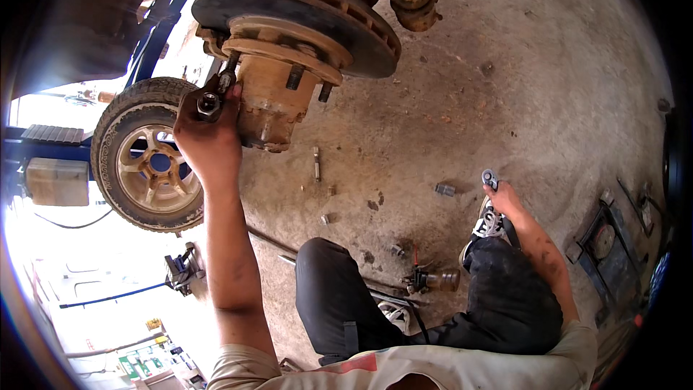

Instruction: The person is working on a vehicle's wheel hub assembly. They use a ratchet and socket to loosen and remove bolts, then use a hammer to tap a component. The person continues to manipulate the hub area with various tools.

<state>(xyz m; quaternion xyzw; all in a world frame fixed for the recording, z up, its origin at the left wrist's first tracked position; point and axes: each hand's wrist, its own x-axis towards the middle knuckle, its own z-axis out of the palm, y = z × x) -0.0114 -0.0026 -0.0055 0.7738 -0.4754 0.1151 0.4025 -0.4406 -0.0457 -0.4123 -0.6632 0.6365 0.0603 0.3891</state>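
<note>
While right hand (506, 199) holds ratchet (489, 176), tyre sidewall (107, 155) bears lettering.

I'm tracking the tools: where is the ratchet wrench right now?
In the head view, the ratchet wrench is right of centre, gripped in the right hand and appearing just above a laced shoe.

There are two hands (209, 133) (505, 199), one ratchet (490, 176), one brake disc (289, 14), one hub (268, 97), one spoked wheel (136, 166) and two shoes (490, 226) (395, 313).
</note>
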